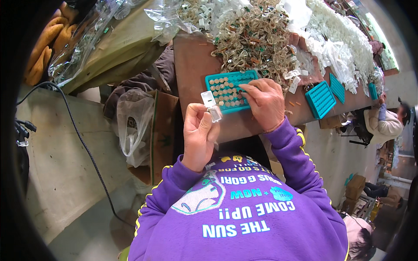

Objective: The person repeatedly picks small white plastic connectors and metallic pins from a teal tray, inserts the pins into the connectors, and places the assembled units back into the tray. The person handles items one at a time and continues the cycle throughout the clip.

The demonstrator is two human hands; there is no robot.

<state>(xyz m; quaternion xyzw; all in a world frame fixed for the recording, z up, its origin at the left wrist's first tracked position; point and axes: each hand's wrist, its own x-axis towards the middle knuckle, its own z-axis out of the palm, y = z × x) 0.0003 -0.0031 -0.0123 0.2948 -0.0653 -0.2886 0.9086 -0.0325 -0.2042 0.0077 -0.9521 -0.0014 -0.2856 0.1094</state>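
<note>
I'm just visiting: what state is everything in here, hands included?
Left hand: pinching the small plastic case
Small plastic case: lid open
Right hand: over the nearest teal tray; whether it grips anything is unclear
Nearest teal tray: partly filled
Round beige pieces: set in rows
Tangled small parts: heaped
Translucent plastic bag: crumpled
Black cable: loosely curved

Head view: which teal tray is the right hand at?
The leftmost teal tray, with rows of pale round pieces and the right hand at its right side; the other teal trays lie farther right, beyond that hand.
</note>
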